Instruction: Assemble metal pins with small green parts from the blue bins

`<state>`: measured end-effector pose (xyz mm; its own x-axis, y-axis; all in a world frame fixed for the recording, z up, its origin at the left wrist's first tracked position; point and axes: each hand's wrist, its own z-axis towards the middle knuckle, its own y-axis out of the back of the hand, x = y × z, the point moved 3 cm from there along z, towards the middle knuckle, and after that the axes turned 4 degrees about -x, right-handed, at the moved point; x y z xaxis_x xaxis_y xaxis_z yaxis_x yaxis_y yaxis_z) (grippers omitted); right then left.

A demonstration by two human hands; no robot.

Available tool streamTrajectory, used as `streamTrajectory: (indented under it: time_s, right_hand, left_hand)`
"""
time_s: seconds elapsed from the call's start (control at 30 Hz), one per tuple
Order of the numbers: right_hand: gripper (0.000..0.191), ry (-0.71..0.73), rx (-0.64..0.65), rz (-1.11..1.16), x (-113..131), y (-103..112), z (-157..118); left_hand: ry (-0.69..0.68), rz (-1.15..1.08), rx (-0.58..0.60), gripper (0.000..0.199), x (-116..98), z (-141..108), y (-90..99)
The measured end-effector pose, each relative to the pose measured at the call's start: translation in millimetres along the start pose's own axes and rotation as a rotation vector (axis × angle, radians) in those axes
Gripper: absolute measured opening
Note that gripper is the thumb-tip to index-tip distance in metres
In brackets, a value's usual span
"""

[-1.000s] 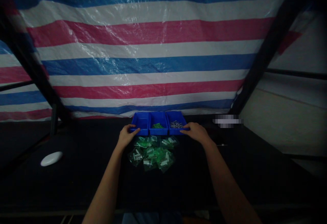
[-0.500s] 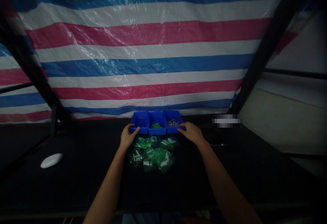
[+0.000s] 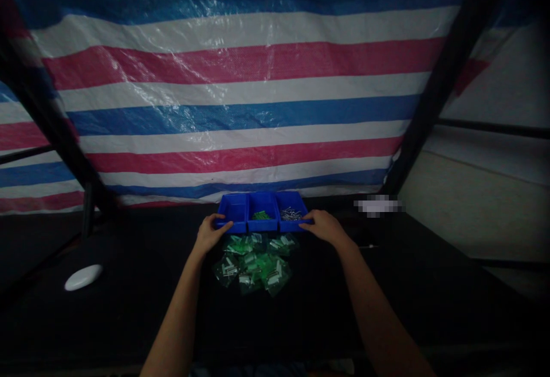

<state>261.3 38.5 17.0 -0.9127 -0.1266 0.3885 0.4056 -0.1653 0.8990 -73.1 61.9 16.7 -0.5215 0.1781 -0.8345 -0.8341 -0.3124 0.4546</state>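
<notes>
Seen from the head camera, the left hand and right hand each have their grip closed on an outer front corner of a blue three-compartment tray, with the fingers over its rim. Inside the tray, a small pile of green pieces lies in the middle compartment and a small pile of metal pieces in the right one. Just in front of the tray, a heap of small clear plastic bags remains sealed-looking and full on the black surface, so most of the parts shown are bagged.
</notes>
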Motion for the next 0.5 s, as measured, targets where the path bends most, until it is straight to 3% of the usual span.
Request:
streamTrajectory:
  time_s: [0.5]
  right_hand:
    - [0.032,-0.086,-0.163,-0.038,11.2,-17.7,5.6]
  left_hand:
    - [-0.027,0.115,-0.112,0.047,5.9,1.9,-7.7]
